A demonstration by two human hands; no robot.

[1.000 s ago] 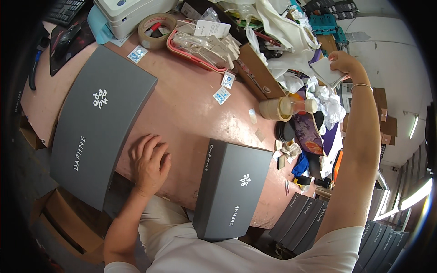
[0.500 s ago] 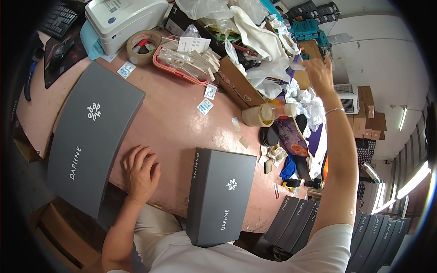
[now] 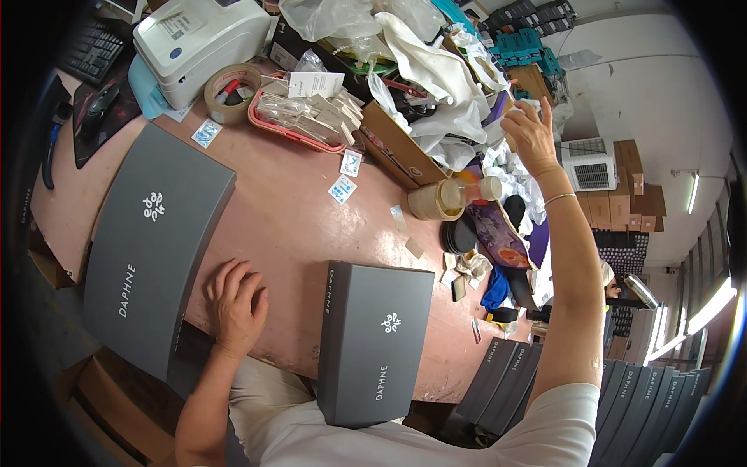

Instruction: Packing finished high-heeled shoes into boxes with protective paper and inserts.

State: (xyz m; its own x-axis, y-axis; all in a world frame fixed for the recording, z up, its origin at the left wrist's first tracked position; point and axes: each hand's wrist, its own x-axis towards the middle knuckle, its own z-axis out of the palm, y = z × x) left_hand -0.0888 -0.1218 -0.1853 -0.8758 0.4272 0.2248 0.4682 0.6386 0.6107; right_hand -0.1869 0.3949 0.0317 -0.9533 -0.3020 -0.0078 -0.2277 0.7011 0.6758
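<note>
My left hand [image 3: 240, 305] rests on the pink tabletop [image 3: 292, 226], fingers apart and slightly bent, holding nothing. It lies between two dark grey shoe boxes with white print. The larger-looking box [image 3: 159, 249] is on the left; the other box [image 3: 377, 335] stands at the table's near edge, close to my body. My right arm is stretched far to the right. At its end my right hand [image 3: 535, 144] is closed around what looks like crumpled white paper [image 3: 531, 107], above a heap of white paper and plastic. Its fingers partly hide the paper.
Behind are a white label printer [image 3: 198, 47], a tape roll [image 3: 232, 93], a red-rimmed basket of tags [image 3: 303, 117] and a carton heaped with plastic [image 3: 397, 144]. A clear bottle [image 3: 478, 191] lies by more tape. Grey boxes [image 3: 634, 405] are stacked at right.
My right hand has drawn slightly back and its fingers have closed around white material. The view has shifted a little. My left hand stays on the table.
</note>
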